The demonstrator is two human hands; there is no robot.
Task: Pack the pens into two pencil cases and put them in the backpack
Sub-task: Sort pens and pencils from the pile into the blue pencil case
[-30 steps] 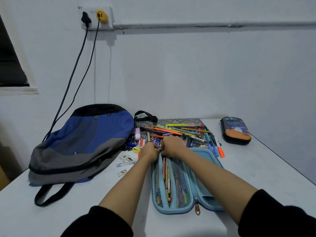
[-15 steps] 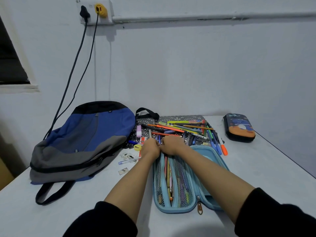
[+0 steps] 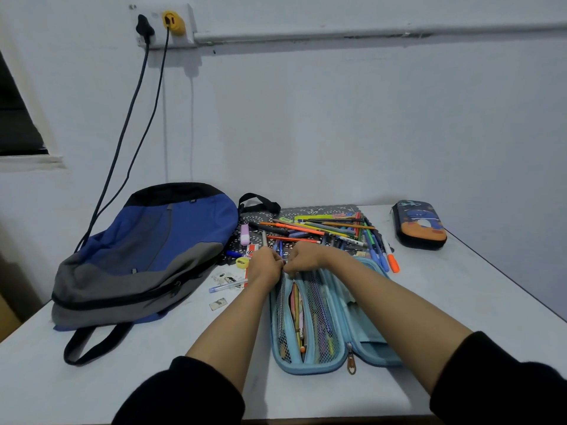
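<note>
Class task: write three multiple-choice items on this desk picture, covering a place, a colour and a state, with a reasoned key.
1. Where is the dark blue and orange hard pencil case? A near left corner; B far right of the white table; C on the floor.
2. What colour is the open fabric pencil case? A light blue; B red; C green.
3. The blue and grey backpack is: A upright; B hanging; C lying flat.
Key: B, it sits by the far right edge; A, its rim is light blue; C, it rests flat on the table.
</note>
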